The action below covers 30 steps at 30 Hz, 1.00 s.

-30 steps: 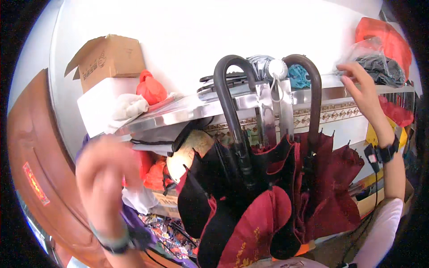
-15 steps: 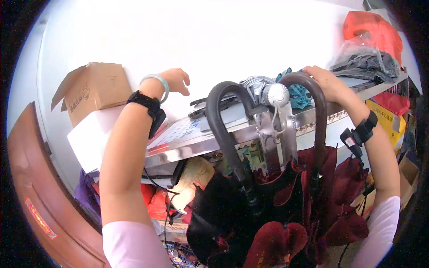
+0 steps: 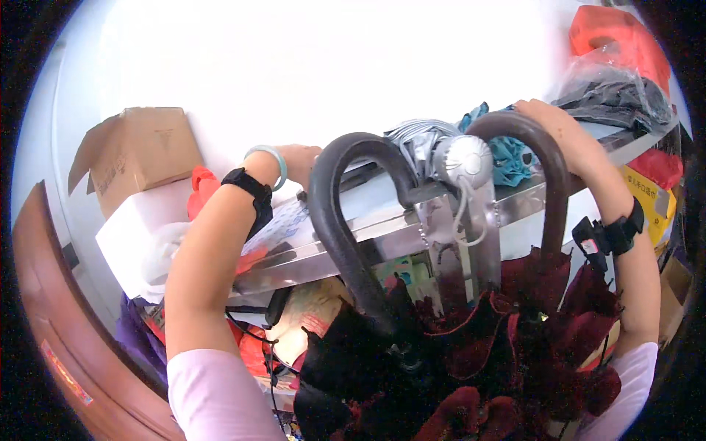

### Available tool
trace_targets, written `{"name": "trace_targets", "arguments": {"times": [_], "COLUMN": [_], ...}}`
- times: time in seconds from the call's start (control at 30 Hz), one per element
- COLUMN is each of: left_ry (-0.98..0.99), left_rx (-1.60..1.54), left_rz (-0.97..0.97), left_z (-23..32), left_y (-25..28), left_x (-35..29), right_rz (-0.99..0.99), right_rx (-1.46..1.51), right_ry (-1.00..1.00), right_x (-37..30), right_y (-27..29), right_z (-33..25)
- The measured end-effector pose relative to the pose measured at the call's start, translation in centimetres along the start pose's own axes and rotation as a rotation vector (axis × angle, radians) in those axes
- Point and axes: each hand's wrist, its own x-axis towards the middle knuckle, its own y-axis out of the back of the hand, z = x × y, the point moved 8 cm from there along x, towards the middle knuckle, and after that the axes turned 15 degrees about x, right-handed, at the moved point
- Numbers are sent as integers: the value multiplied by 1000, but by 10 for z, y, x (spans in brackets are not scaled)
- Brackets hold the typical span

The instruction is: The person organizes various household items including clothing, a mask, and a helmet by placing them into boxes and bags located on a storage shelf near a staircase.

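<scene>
My left hand point(image 3: 296, 163), with a pale bangle at its wrist, reaches over the metal-edged shelf point(image 3: 353, 259), close to a dark long object point(image 3: 362, 176) lying there. Its fingers are too washed out to read. On the other side my right hand point(image 3: 548, 121) is by a bunched teal cloth point(image 3: 510, 163), its fingertips partly behind a hooked handle. Between my arms stand umbrellas with a black hooked handle point(image 3: 327, 202) and a brown hooked handle point(image 3: 557, 187). Their black and dark red canopies point(image 3: 441, 367) fill the lower middle. A silver folded umbrella point(image 3: 466, 159) with a strap sits between the handles.
An open cardboard box point(image 3: 158, 151) rests on a white box point(image 3: 132, 231) at the left. Red and clear bags point(image 3: 621, 44) lie at the far right of the shelf, above a yellow box point(image 3: 651, 198). A brown wooden door point(image 3: 59, 294) stands at the left edge.
My left hand has lowered and moved right toward the dark object on the shelf. My right hand has shifted slightly right and up. Red plastic now shows beside the white box.
</scene>
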Motion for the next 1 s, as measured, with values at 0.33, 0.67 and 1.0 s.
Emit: {"name": "trace_targets", "arguments": {"times": [0.33,0.67,1.0], "left_ry": [-5,11,-23], "left_rx": [84,188,52], "left_rz": [210,517,518], "left_z": [23,-28,-59], "left_y": [4,-4,2], "left_x": [-4,25,32], "right_rz": [71,67,96], "right_rx": [6,77,56], "right_ry": [130,83,47], "right_x": [3,6,2], "right_y": [1,-10,7], "right_z": [12,-1,-10]}}
